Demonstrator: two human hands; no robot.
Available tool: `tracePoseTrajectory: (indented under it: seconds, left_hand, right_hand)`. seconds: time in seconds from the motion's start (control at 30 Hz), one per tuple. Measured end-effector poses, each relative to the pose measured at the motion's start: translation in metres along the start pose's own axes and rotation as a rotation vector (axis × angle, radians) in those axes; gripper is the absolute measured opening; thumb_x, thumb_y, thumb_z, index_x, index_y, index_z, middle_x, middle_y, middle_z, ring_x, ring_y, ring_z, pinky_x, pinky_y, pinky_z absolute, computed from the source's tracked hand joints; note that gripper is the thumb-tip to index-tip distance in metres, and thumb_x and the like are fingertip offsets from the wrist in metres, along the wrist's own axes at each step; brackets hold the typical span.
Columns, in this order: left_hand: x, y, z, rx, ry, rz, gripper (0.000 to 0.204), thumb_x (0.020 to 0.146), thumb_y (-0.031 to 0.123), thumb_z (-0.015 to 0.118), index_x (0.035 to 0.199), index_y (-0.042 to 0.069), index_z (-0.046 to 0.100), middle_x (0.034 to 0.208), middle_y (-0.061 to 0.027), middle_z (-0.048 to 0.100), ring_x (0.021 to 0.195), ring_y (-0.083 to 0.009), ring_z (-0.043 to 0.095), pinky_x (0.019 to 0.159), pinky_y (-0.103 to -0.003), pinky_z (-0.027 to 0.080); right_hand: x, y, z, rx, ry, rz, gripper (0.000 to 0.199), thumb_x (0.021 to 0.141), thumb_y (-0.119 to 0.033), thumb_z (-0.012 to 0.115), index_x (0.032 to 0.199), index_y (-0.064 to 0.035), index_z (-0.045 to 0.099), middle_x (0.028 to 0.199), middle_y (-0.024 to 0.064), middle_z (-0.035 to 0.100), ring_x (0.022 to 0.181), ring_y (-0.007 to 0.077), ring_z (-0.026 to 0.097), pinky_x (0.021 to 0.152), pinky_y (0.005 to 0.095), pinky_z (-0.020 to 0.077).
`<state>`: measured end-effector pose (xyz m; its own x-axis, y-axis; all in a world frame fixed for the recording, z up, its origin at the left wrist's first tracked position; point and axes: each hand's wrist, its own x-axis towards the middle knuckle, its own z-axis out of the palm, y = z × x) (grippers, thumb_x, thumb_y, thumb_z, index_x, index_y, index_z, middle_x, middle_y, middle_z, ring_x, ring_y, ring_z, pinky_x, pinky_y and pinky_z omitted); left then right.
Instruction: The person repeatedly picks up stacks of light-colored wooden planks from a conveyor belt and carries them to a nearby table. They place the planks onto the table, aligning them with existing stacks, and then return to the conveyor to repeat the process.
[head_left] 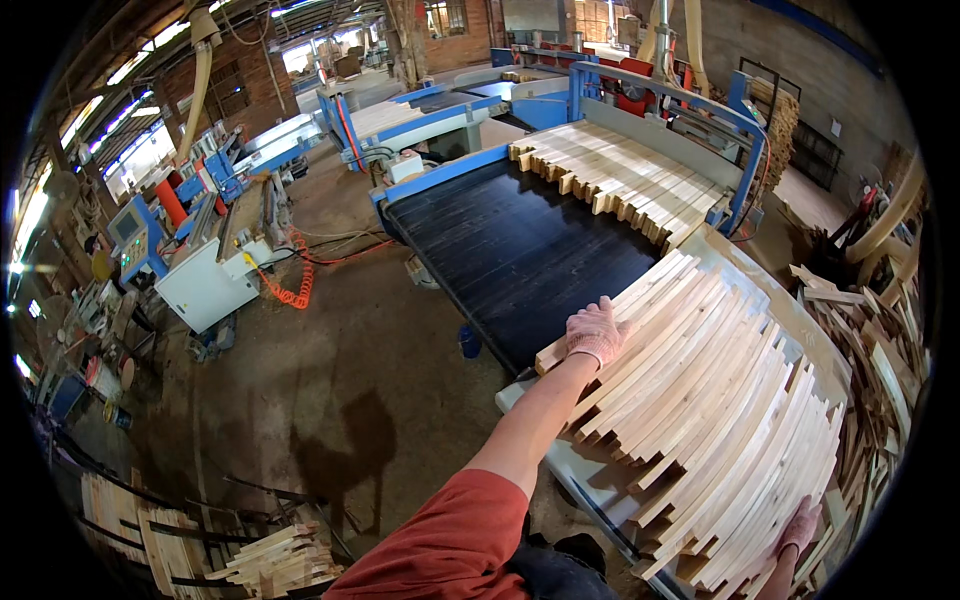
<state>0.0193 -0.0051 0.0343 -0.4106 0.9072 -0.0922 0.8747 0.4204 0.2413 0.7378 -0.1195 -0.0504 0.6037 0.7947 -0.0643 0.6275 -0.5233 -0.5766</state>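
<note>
A wide row of long pale wooden strips (700,380) lies side by side on a light table (815,330), their near ends uneven. My left hand (597,332), in a pinkish knit glove, has its fingers curled over the strips at the row's left edge, beside the black conveyor belt (510,255). At the row's near right edge lies my right hand (800,525), gloved alike. Its fingers stretch along the outer strips, and part of that hand is cut off from clear view by its angle.
Farther along the belt, another batch of strips (625,175) sits under a blue machine frame (665,85). Scrap wood (890,370) is heaped at the right. A white cabinet (205,285) with a control panel (135,235) and more stacked strips (280,560) stand to the left.
</note>
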Motion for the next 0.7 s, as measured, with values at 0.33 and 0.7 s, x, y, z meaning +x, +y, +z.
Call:
tracePoseTrajectory:
  seconds: [0.33,0.7]
  left_hand:
    - [0.001,0.002,0.001,-0.01,0.005,-0.006,0.085,0.104,0.069,0.046,0.165,0.011,0.036,0.144,-0.017,0.062,0.127,-0.0302,0.066,0.105,-0.046,0.051]
    - [0.003,0.002,0.003,-0.02,0.011,0.002,0.087,0.103,0.069,0.049,0.166,0.011,0.036,0.146,-0.017,0.062,0.128,-0.0306,0.066,0.105,-0.047,0.051]
  right_hand:
    - [-0.008,-0.005,-0.002,0.141,-0.031,0.018,0.086,0.109,-0.054,0.053,0.166,0.0052,0.027,0.166,0.0234,0.044,0.146,0.0347,0.05,0.122,0.0381,0.0358]
    - [-0.029,-0.028,-0.013,0.001,-0.012,0.011,0.089,0.108,-0.056,0.052,0.164,0.0089,0.029,0.166,0.0261,0.043,0.15,0.0367,0.047,0.125,0.0384,0.033]
